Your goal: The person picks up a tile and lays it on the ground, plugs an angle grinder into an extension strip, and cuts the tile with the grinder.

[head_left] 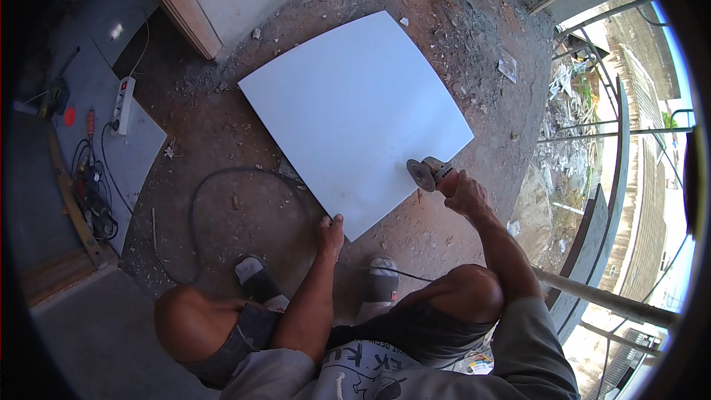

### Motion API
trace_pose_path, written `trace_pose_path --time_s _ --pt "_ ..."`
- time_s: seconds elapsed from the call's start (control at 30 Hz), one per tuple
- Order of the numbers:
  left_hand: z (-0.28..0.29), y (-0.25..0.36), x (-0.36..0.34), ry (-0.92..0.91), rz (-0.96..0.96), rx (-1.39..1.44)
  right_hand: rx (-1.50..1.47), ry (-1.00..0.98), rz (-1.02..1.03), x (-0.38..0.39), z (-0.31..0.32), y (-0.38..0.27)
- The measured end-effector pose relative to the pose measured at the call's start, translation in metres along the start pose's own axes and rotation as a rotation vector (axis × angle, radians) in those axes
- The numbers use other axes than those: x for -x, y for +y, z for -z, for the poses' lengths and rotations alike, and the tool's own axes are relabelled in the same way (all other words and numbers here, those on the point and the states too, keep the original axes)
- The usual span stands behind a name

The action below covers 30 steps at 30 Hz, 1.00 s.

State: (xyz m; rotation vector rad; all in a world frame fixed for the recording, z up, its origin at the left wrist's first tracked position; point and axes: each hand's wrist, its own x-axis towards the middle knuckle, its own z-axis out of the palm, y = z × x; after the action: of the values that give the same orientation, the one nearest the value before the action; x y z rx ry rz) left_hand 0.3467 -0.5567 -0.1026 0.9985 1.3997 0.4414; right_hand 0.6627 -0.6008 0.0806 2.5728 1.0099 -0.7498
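Note:
A large white square tile lies on the dirty floor in front of me, turned so that one corner points toward me. My left hand grips its near left edge close to that corner, thumb on top and the other fingers hidden. In my right hand is an angle grinder, red-bodied with a metal head. Its round disc stands on edge over the tile's near right side. I cannot tell whether the disc touches the tile or spins.
A black cable loops across the floor at left. A white power strip and another corded tool lie on a grey panel. My slippered feet are near the tile. Rubble lines the wall; metal railings border the right side.

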Motion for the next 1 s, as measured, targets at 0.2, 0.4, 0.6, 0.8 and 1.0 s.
trace_pose_path --time_s 0.2,0.4,0.6,0.8,1.0 --pt "0.0003 0.0039 0.0022 -0.001 0.007 0.013 0.028 -0.02 -0.018 -0.001 0.0003 -0.0018" --pt "-0.0002 0.0058 0.0032 0.002 0.015 0.034 0.002 0.003 0.002 -0.0035 -0.0015 -0.0006" --pt "0.0009 0.0004 -0.0001 -0.004 0.002 0.026 -0.006 -0.006 -0.007 -0.0034 0.0009 -0.0051" --pt "0.0016 0.0033 0.0021 -0.001 0.009 0.028 0.023 -0.015 -0.023 -0.002 0.0034 -0.0093" --pt "0.0006 0.0047 0.0033 -0.001 -0.009 0.056 0.017 -0.022 -0.025 -0.0022 0.0047 -0.0101"
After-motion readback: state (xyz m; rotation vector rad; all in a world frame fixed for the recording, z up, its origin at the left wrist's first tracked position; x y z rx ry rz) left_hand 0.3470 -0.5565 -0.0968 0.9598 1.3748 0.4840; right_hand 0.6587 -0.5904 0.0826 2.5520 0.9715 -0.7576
